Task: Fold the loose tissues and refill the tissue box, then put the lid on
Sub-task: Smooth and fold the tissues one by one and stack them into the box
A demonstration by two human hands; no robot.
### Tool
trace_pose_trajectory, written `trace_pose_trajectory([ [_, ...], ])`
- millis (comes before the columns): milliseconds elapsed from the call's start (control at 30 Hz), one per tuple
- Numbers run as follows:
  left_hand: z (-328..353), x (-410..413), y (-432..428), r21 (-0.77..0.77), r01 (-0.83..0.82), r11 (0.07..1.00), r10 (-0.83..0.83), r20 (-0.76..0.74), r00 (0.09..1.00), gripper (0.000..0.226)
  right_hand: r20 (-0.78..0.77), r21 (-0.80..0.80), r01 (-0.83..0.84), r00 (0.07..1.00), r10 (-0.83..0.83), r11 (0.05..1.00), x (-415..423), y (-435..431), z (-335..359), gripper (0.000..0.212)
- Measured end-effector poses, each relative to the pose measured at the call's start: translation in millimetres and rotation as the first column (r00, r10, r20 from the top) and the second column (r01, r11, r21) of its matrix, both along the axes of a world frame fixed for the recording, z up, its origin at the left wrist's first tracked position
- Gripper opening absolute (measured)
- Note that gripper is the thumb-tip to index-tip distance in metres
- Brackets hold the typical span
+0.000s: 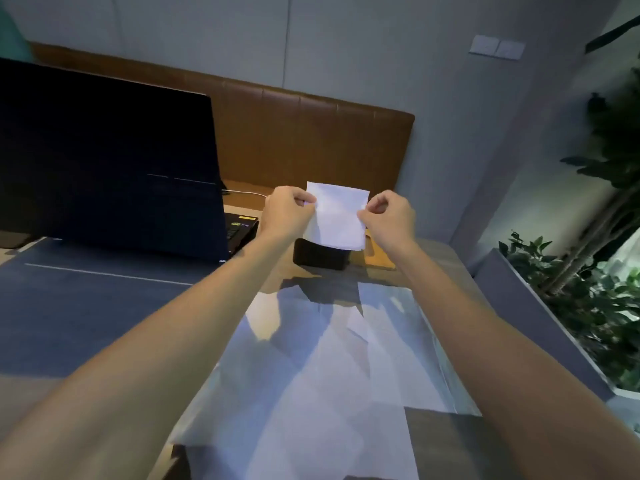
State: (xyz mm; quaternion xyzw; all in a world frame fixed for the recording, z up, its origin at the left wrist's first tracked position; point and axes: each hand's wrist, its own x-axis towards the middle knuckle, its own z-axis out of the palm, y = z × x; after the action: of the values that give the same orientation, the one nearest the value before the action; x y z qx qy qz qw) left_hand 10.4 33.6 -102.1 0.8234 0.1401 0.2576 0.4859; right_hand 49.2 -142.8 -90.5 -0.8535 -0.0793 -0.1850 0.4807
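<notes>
Work looks barely begun: left hand (290,206) and right hand (389,216) pinch one folded tissue (337,218) over the box (320,257), while many loose tissues (329,362) wait on the tabletop (440,268).

Open laptop (107,161) on table (86,306), plants (602,289) right

Open laptop (104,161) walls off the left, screen upright. Black tissue box (320,258) sits just right of its corner, narrow gap between. A tissue (337,216) pinched by left hand (289,213) and right hand (389,216) hangs across the box's top. Near table (446,445) is covered by loose tissues (329,358). Front-left, blue mat (86,306) is free. Right side edged by planter (519,306).
</notes>
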Motion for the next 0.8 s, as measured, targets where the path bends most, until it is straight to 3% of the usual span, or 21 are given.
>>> trace_pose_trajectory([
  [200, -1, 52, 11, 0.291, -0.038, 0.956, 0.068, -0.093, 0.993, 0.015, 0.034, -0.201, -0.012, 0.999, 0.02, 0.98, 51, 15, -2, 0.012],
  [333, -3, 70, 16, 0.443, 0.035, 0.896, 0.08, -0.238, 0.968, 0.013, 0.004, -0.344, -0.023, 1.0, 0.026, 0.939, 72, 28, -11, 0.014],
  [600, 6, 81, 7, 0.72, 0.228, 0.655, 0.089, -0.373, 0.923, 0.025, -0.014, -0.703, -0.049, 0.998, 0.056, 0.71, 85, 43, -16, 0.014],
  [800, 0, 83, 5, 0.778, 0.257, 0.573, 0.099, -0.377, 0.921, 0.023, -0.053, -0.798, -0.114, 0.991, 0.121, 0.592, 86, 45, -14, 0.022],
])
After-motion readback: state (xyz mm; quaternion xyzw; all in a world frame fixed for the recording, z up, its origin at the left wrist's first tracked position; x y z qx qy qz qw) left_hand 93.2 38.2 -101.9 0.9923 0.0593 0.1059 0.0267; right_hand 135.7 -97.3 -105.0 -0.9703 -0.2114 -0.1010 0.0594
